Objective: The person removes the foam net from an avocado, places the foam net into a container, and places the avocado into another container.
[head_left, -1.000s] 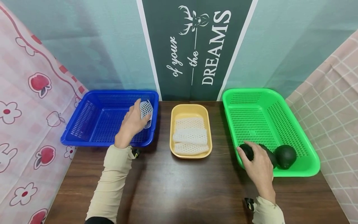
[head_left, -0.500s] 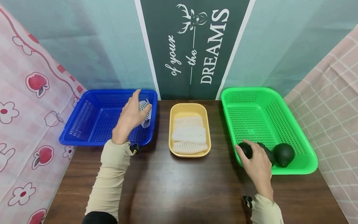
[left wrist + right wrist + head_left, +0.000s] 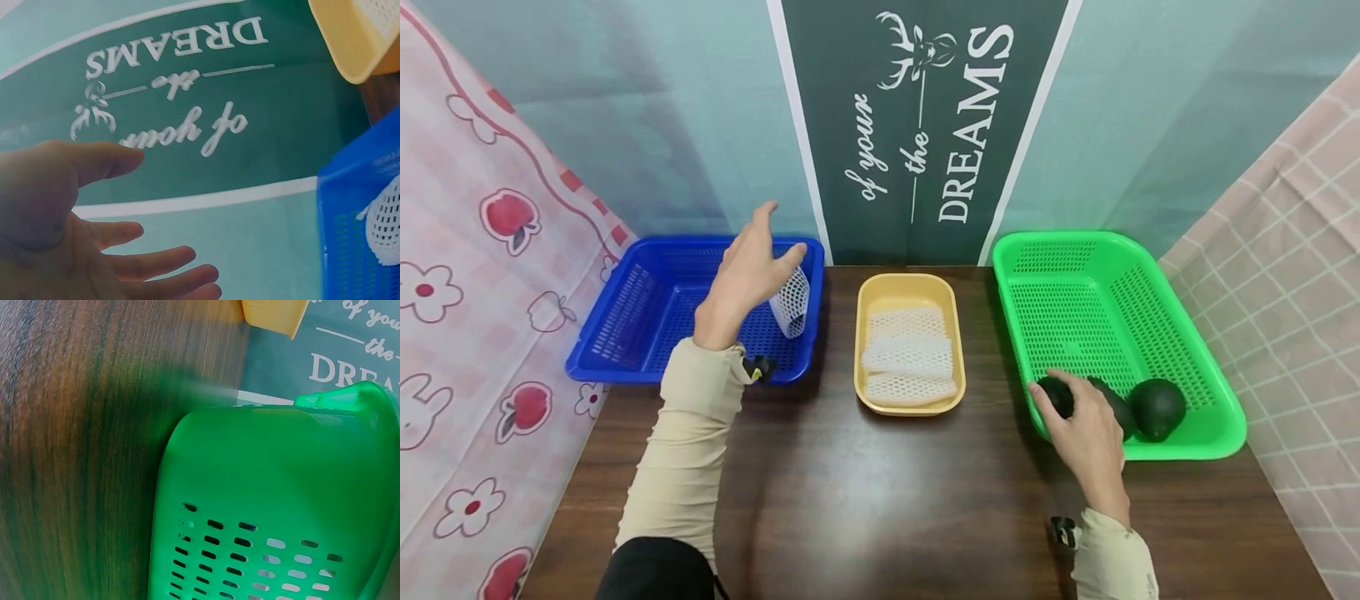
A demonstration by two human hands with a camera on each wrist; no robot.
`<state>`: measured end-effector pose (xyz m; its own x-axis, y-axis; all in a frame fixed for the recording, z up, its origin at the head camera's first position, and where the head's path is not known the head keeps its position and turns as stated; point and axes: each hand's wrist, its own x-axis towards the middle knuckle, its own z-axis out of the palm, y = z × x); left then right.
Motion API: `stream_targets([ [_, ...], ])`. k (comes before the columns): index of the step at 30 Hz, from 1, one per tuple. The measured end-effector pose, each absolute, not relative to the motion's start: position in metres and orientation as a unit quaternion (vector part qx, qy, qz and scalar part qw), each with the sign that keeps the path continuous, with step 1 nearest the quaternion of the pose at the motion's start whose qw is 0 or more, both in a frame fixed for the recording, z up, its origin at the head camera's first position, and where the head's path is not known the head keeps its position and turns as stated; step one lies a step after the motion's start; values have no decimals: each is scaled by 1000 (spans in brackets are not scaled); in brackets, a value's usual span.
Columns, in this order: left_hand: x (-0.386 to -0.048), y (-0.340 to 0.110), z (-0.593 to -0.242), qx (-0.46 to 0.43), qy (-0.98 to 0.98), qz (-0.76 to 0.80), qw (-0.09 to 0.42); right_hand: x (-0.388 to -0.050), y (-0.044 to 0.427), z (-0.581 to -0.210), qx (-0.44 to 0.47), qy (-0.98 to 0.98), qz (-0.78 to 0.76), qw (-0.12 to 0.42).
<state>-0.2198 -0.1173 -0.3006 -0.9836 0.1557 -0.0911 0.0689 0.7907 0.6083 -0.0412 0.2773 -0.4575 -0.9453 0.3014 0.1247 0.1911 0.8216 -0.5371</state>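
In the head view my left hand [image 3: 743, 282] hovers above the blue basket [image 3: 625, 333] with its fingers spread, holding nothing. Below its thumb, at the basket's right end, lies a white foam net [image 3: 791, 305] with something dark partly showing. The left wrist view shows the same spread left hand [image 3: 119, 219] apart from the net. On the other side my right hand [image 3: 1088, 437] reaches into the green basket [image 3: 1067, 325] and grips a dark avocado [image 3: 1059, 396] between thumb and fingers. Two more avocados sit beside it, one partly behind the hand and one avocado [image 3: 1157, 409] farther right.
Between the baskets stands a yellow tray [image 3: 910, 281] with several white foam nets [image 3: 910, 358] lying flat. All rest on a brown wooden table [image 3: 880, 492]. A green printed cloth [image 3: 917, 167] hangs behind; patterned cloths border both sides. The green basket's wall [image 3: 262, 469] fills the right wrist view.
My left hand has let go of the netted thing, spreading its fingers and rising up and away from it. My right hand keeps its place on the avocado.
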Motion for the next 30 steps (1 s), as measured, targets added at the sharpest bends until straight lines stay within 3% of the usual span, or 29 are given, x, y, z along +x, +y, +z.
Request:
stream_targets([
  [5,-243,-121,-313,42,938,332,88,-41,279,-458,-134,-949,267,105],
  [16,-271,-132,-385,-5,934,350,78,-40,275,-460,-126,-949,267,112],
  [30,-278,-133,-407,-54,919,356,164,-41,275,-460,-127,-948,263,124],
])
